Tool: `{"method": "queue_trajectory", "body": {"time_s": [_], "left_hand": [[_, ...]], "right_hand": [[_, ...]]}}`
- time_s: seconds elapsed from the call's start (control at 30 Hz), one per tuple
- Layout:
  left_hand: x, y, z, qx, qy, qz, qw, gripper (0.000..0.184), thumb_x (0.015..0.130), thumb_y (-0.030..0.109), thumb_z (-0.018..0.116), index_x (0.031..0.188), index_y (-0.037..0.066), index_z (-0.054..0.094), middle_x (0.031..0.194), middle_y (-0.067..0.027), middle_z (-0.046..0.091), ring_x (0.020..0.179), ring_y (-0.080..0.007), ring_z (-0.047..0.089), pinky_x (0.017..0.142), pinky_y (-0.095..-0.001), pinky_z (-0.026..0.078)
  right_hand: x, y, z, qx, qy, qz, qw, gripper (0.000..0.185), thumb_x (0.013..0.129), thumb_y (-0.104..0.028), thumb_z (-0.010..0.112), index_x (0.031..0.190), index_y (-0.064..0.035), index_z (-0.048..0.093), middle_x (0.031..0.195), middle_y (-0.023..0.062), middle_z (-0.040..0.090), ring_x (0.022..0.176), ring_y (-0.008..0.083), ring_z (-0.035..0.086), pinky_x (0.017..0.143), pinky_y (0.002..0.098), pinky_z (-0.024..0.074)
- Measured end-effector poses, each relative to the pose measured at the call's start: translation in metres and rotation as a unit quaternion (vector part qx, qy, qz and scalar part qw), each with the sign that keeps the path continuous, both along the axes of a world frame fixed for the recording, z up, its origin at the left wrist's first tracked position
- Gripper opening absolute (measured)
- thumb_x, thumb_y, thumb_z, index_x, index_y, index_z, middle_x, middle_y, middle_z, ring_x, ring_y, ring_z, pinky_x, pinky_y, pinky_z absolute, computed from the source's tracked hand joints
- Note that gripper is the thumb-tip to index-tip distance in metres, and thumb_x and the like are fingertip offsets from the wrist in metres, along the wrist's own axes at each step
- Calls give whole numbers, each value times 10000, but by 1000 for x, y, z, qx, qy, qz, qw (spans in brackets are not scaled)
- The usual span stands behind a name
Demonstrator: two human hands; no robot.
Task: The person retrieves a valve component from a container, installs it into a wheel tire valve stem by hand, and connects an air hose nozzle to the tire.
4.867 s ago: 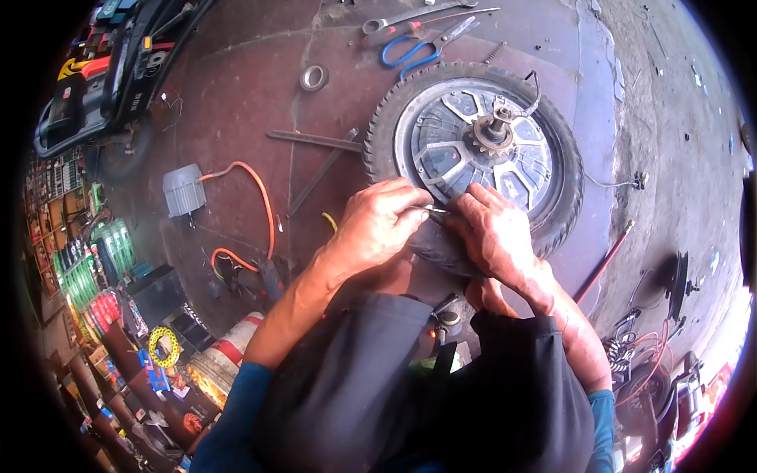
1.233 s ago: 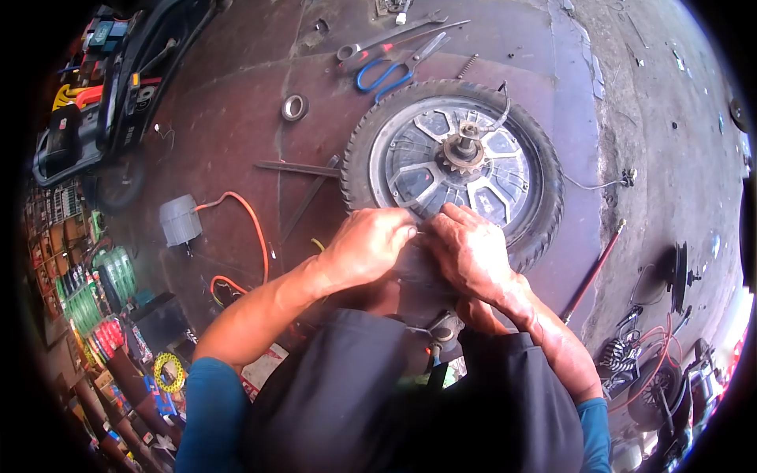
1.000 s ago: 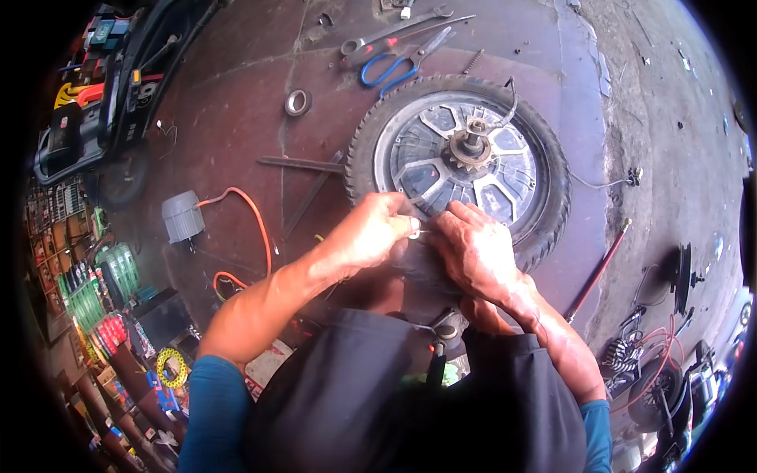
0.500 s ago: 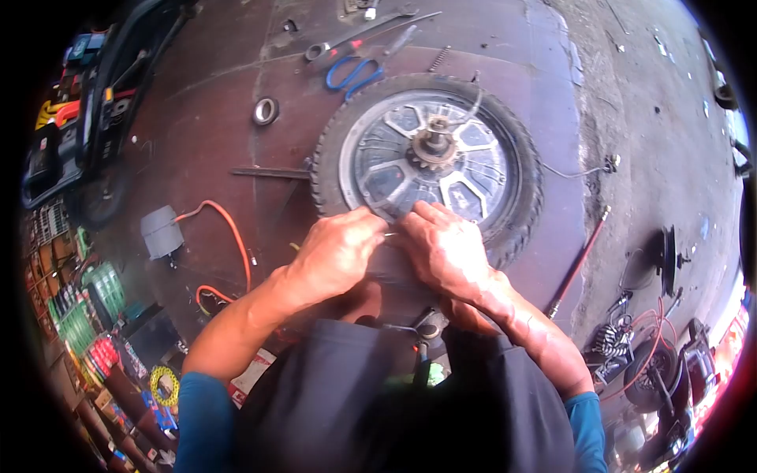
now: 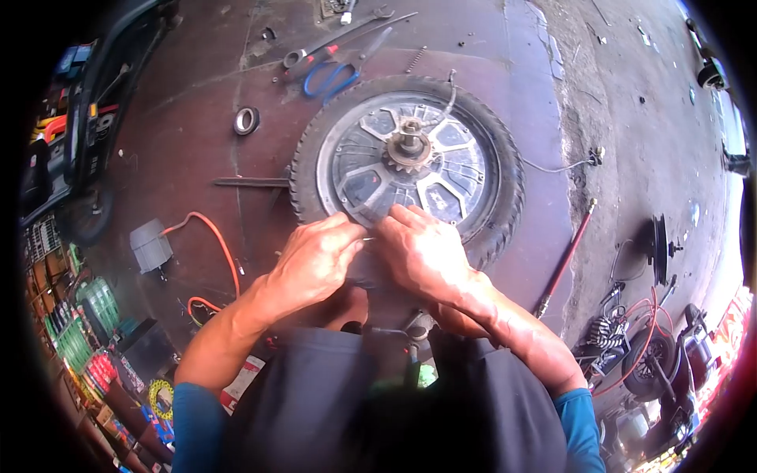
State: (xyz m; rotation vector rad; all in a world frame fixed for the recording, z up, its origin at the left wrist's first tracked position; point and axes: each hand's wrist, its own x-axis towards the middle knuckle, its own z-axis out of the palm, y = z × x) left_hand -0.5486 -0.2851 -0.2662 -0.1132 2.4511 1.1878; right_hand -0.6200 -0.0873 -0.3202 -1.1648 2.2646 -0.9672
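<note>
Head camera: A wheel (image 5: 453,169) with a knobbly black tyre is shown laid on its side on a dark, reddish-brown floor (image 5: 185,150), its toothed sprocket (image 5: 408,160) turned upward, directly in front of a seated or crouched person. Both hands are brought close together at the wheel's near edge. By the left hand (image 5: 315,251), a thin, pale piece (image 5: 367,238) is pinched between thumb and curled fingers. The right hand (image 5: 422,251) is held just beside it, knuckles up and fingers bent down over the near rim; how tightly they are closed, and on what, cannot be told, as the fingertips are hidden. Beyond the wheel, blue-handled scissors (image 5: 330,80), a wrench (image 5: 341,38) and a coil spring (image 5: 416,60) are strewn. To the left, a ring-shaped roll (image 5: 247,121) and a grey box (image 5: 150,246) fitted with an orange cord (image 5: 224,246) are seen; to the right, a red rod (image 5: 569,256) is laid near the floor's broken edge.
</note>
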Motion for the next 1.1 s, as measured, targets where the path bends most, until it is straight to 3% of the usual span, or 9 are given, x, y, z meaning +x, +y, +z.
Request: {"method": "queue_trajectory", "body": {"time_s": [0.1, 0.2, 0.37, 0.47, 0.57, 0.67, 0.7, 0.8, 1.1], "left_hand": [[-6, 0, -4, 89, -103, 102, 985, 250, 974, 46, 564, 1207, -8, 636, 1114, -154, 706, 1053, -239, 676, 898, -367, 528], [-6, -1, -1, 104, -138, 114, 978, 277, 972, 48, 574, 1240, -5, 618, 1122, -130, 706, 1057, -208, 661, 919, -382, 521], [10, 1, -1, 35, 21, 21, 999, 314, 878, -30, 638, 1191, 1, 630, 1049, -206, 657, 993, -432, 640, 827, -446, 526], [7, -1, -4, -55, 88, -28, 994, 331, 870, -39, 649, 1196, 8, 627, 1052, -206, 660, 985, -421, 650, 803, -449, 525], [3, -2, -8, 5, 64, -10, 998, 287, 888, -6, 654, 1174, 11, 635, 1057, -205, 663, 968, -398, 662, 807, -428, 528], [-7, 2, 3, 55, -91, 123, 987, 243, 913, 30, 650, 1154, 3, 640, 1062, -196, 671, 961, -376, 672, 822, -415, 527], [-3, 0, -6, 94, -87, 129, 983, 243, 934, 60, 642, 1171, 5, 635, 1080, -193, 679, 990, -366, 672, 847, -409, 522], [9, -4, -14, 68, 0, 49, 996, 276, 915, 21, 635, 1191, 7, 635, 1068, -178, 667, 1010, -370, 652, 845, -409, 518], [12, -1, -6, -36, 69, -13, 997, 312, 882, -16, 643, 1193, 10, 648, 1035, -172, 627, 1008, -371, 633, 833, -404, 515]], "right_hand": [[0, 0, -1, 2, -5, 0, 1000, 205, 816, -82, 660, 1020, -79, 638, 949, 79, 633, 843, 312, 634, 666, 428, 555], [-1, -2, 7, 1, -35, -11, 999, 171, 760, -65, 639, 929, -54, 619, 917, 102, 592, 888, 321, 613, 696, 441, 542], [-2, -1, 9, 20, -25, 3, 999, 174, 824, -97, 680, 992, -76, 642, 914, 88, 603, 843, 322, 627, 680, 433, 545], [-3, -3, 9, 15, -24, -4, 1000, 166, 819, -101, 693, 974, -73, 641, 894, 93, 592, 842, 327, 624, 684, 437, 539], [-2, -2, 9, 14, -36, -11, 999, 158, 831, -106, 704, 973, -71, 646, 881, 101, 582, 833, 331, 622, 686, 440, 531], [-4, -3, 10, 24, -33, -2, 999, 141, 841, -107, 704, 967, -72, 649, 867, 103, 572, 819, 332, 618, 685, 440, 530], [-3, -3, 10, 19, -34, -7, 999, 131, 839, -111, 709, 945, -71, 641, 857, 102, 566, 807, 333, 614, 677, 442, 528], [-2, -4, 9, 12, -25, -11, 1000, 129, 834, -113, 716, 924, -67, 637, 850, 101, 566, 800, 334, 612, 668, 445, 524], [-3, -3, 9, 2, -38, -12, 999, 133, 826, -106, 727, 927, -65, 652, 835, 110, 564, 788, 346, 605, 661, 450, 511]]}}
